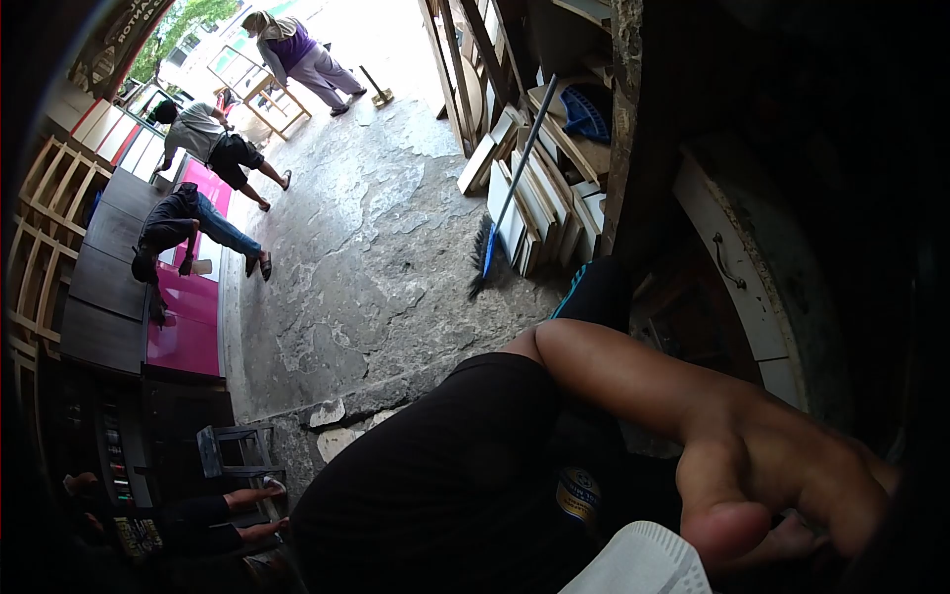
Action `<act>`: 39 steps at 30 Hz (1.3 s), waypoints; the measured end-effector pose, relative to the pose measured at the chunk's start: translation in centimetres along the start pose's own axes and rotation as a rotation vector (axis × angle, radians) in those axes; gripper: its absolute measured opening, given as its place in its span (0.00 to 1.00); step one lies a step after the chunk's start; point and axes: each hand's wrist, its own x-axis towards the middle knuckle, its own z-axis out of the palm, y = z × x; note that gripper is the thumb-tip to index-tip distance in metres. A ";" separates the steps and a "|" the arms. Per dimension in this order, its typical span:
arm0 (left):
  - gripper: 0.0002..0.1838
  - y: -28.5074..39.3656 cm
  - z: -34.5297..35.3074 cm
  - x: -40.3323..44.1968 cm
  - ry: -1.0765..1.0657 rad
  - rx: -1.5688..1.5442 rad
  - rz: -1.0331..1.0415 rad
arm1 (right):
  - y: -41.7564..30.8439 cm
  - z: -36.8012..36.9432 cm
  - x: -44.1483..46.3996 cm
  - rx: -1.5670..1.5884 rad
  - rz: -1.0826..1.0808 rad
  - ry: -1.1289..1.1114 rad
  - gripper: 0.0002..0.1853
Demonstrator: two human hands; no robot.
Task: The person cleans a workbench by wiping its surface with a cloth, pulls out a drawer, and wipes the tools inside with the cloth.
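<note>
My left hand (pixel 757 485) is at the lower right, close to the camera, at the end of a bent bare forearm. Its thumb points down in the picture, and its other fingers are curled away or hidden in shadow. Beneath it, part of my right hand (pixel 797 540) shows dimly, very near or touching the left one. Anything between the hands is hidden. A black shirt with a round logo (pixel 579 495) lies beside the forearm. A white face mask (pixel 643 564) juts in at the bottom edge.
Stacked boards (pixel 539 213) and a blue broom (pixel 487 252) stand upper right of centre, near a cabinet door (pixel 737 267). Several people are about; one person (pixel 183 223) bends over a dark and pink panel (pixel 183 322). A stool (pixel 237 450) stands lower left on rough concrete.
</note>
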 end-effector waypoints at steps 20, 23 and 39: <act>0.39 9.4 -19.8 -32.2 0.034 1.926 -1.430 | 1.9 -0.6 10.2 -0.323 -0.415 0.289 0.35; 0.47 8.8 -20.6 -36.5 0.105 1.821 -1.589 | 2.2 1.5 12.6 -0.453 -0.828 -0.102 0.39; 0.45 5.0 -22.3 -32.5 0.129 1.919 -1.740 | 6.4 19.3 11.6 -1.074 -0.309 -0.616 0.37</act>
